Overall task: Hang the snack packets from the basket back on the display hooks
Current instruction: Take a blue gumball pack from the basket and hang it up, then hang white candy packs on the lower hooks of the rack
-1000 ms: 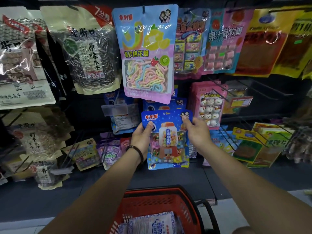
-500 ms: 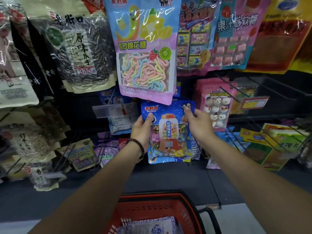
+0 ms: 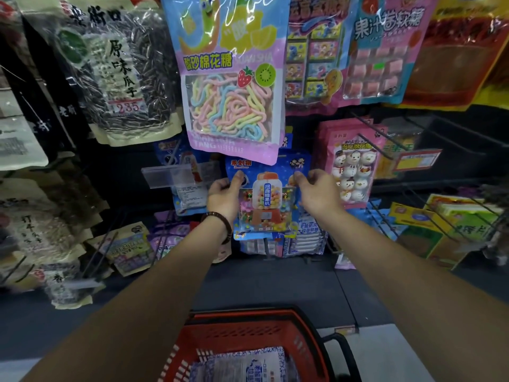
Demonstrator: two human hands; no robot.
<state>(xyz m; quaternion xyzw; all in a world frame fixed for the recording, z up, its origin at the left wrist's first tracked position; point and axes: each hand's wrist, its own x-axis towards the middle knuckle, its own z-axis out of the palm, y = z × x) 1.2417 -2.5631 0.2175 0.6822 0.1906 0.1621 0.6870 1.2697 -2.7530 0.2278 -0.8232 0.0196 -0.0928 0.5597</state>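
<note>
Dark shop display wall ahead, wire hooks (image 3: 385, 153) jutting toward me; dark shelf ledge below, pale floor at lower right.

My left hand (image 3: 223, 198) and right hand (image 3: 319, 193) hold the blue candy packet (image 3: 265, 199) by its two side edges, up against the rack. Left thumb lies on the front near the top left corner, the other fingers behind; right fingers (image 3: 298, 179) curl over the upper right edge. Both grips are closed on the packet. Beaded bracelet (image 3: 221, 224) on my left wrist.

Writing: the packet shows a red gumball machine with a blue strip reading 扭趣糖果机. Just above my fingertips hangs the pastel rope-candy bag (image 3: 231, 78), printed 酸砂棉花糖; its bottom edge overlaps the packet's top, so I can't tell whether the hole is on a hook. Left of my left hand, a clear price tag holder (image 3: 170, 176); farther up, a sunflower seed bag (image 3: 121, 70) marked 原味瓜子. Right of my right fingers, a pink snowman marshmallow bag (image 3: 352, 164).

Room: tight above and at both sides; open space below my wrists, down to the red basket (image 3: 248, 334), with one white-and-blue packet (image 3: 242, 365) in it.
</note>
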